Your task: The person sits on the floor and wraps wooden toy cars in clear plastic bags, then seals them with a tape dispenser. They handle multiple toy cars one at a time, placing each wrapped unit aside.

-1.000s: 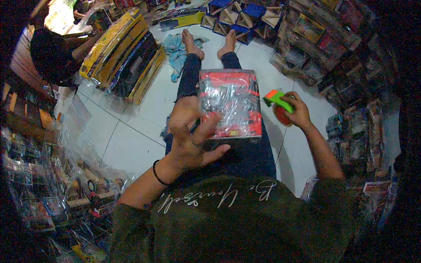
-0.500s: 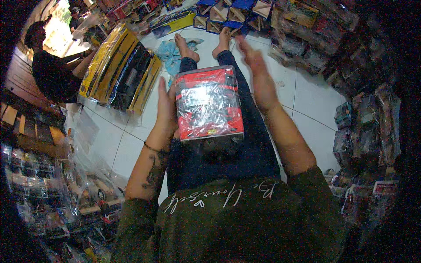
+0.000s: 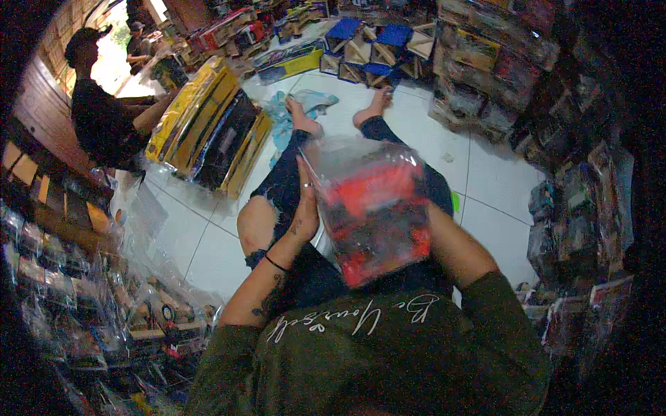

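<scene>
A red and black box (image 3: 378, 222) in clear plastic wrap is tilted over my lap, blurred by motion. Loose clear film stands up past its far edge. My left hand (image 3: 306, 204), with a ring on one finger, grips the box along its left side. My right forearm runs up to the box's right side, where the box hides the hand and its fingers.
Plastic-wrapped yellow and black boxes (image 3: 198, 128) stand ahead on the left, beside a seated person (image 3: 104, 104). Light blue plastic (image 3: 281, 118) lies by my left foot. Blue boxes with wooden pieces (image 3: 381, 52) stand beyond my feet. Wrapped stacks (image 3: 569, 208) line the right.
The box has moved right and nearer to me and has turned and tilted. My right hand, spread in the air before, is now behind the box. My left knee has bent outward.
</scene>
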The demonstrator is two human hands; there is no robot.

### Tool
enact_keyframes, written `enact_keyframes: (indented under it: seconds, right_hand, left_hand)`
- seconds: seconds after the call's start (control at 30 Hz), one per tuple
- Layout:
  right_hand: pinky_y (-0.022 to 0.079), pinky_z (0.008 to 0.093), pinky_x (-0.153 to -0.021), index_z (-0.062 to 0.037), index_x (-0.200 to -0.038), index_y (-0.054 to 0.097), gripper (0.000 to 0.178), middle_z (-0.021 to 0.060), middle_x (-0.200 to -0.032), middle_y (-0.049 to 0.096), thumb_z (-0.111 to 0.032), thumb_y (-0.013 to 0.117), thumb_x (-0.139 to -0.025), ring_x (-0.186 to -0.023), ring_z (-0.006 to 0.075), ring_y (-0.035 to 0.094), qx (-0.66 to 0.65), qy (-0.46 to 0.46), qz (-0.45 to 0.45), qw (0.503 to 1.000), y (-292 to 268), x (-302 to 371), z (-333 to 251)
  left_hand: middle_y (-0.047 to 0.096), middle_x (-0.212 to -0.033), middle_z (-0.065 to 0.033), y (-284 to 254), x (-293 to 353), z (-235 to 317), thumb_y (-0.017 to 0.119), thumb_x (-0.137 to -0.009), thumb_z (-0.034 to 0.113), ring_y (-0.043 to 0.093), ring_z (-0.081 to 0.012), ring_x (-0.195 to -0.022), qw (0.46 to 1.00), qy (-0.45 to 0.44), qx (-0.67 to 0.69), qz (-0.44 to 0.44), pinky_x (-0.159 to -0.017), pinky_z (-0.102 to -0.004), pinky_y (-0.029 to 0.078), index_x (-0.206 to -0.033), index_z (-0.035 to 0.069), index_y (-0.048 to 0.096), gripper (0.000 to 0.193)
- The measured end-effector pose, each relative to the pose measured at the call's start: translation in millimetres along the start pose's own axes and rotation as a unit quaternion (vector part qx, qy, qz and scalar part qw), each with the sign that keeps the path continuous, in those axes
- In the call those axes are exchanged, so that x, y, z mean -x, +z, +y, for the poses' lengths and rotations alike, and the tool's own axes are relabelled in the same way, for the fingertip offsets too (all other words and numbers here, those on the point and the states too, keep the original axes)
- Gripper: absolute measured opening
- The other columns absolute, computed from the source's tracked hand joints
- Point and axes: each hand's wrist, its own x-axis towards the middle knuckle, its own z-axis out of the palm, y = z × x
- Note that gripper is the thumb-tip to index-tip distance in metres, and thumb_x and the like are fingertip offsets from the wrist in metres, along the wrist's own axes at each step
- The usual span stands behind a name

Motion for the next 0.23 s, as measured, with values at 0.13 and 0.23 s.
enact_keyframes:
  seconds: [0.13,0.23]
  right_hand:
    - [0.026,0.0317,-0.102,-0.0064,-0.138,0.027,0.087,0.0114,-0.137,0.036,-0.072,0.029,-0.080,-0.122,0.0229,0.037,0.105,0.075,-0.288,0.949,21,-40,-73]
    - [0.017,0.0352,-0.108,-0.0087,-0.141,0.022,0.094,0.0115,-0.143,0.028,-0.077,0.026,-0.077,-0.132,0.0222,0.026,0.456,0.056,-0.235,0.856,50,-72,-71]
  left_hand:
    - [-0.006,-0.146,-0.0185,-21,-4,15,0.046,-0.075,0.068,-0.007,-0.0375,-0.133,0.893,0.273,-0.355,0.043,-0.106,-0.0525,0.000,-0.142,0.009,0.006,0.099]
    - [-0.018,-0.146,-0.0172,-7,-1,27,0.048,-0.071,0.071,-0.021,-0.0374,-0.133,0.794,0.366,-0.475,0.101,-0.105,-0.0544,-0.009,-0.144,0.012,-0.002,0.106]
